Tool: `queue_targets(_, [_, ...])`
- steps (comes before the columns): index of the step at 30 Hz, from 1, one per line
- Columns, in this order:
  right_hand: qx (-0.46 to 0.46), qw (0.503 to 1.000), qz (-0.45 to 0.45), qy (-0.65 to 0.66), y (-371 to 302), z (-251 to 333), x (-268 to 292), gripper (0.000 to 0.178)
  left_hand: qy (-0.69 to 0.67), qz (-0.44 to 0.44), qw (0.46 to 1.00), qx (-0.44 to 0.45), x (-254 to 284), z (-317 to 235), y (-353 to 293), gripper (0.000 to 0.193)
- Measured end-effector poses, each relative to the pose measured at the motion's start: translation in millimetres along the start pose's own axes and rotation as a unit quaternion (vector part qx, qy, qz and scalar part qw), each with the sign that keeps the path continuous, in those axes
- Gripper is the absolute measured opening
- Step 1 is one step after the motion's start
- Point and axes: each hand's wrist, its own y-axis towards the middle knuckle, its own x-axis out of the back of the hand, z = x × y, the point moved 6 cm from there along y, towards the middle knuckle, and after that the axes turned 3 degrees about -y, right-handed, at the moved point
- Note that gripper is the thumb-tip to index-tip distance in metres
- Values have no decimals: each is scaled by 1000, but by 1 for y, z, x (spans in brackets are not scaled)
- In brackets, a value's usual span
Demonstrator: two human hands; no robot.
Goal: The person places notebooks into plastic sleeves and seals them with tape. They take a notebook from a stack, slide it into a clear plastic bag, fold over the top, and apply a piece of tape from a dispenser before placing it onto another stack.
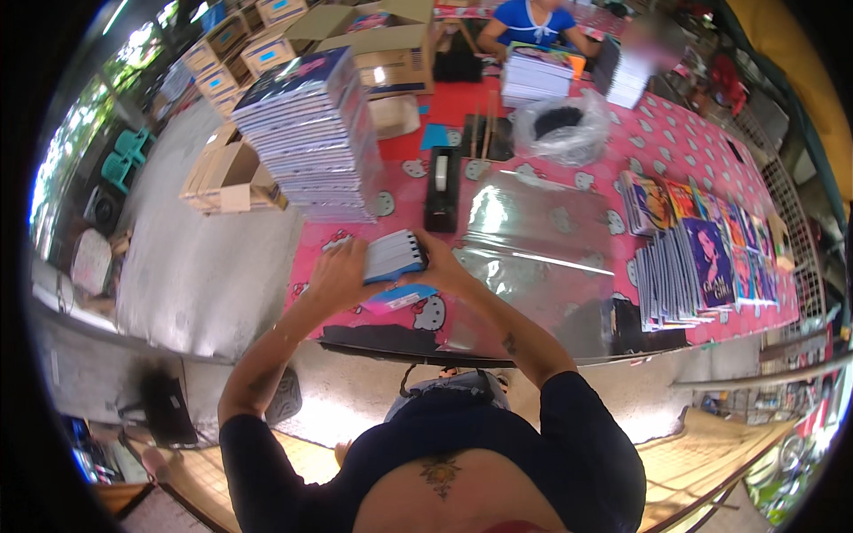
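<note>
Between my two hands, near the table's front edge, is a small stack of notebooks (391,258) with white page edges, black binding along one side and a blue and pink cover low down. My left hand (339,277) is closed on the stack's left side. From the right, my right hand (442,266) grips the bound side, its fingers partly hidden. Just beyond stands a black tape dispenser (441,191). Clear plastic sheets (533,240) lie flat to the right of it. A tall pile of plastic-wrapped notebooks (311,142) rises behind my left hand.
Spiral notebooks with colourful covers (702,258) lie in piles at the right. A clear plastic bag (562,129) sits farther back on the pink patterned table (409,191). Cardboard boxes (235,178) stand at the left. Across the table, a person in blue (533,22) sits behind stacked notebooks (536,75).
</note>
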Motion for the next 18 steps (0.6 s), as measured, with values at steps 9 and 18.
queue_targets(9, [-236,910,-201,275,-157,-4,104,69,-623,-91,710,315,-99,-42,14,58])
queue_targets(18, [-353,876,-271,184,-263,-86,257,37,-426,84,840,326,-229,-146,112,74])
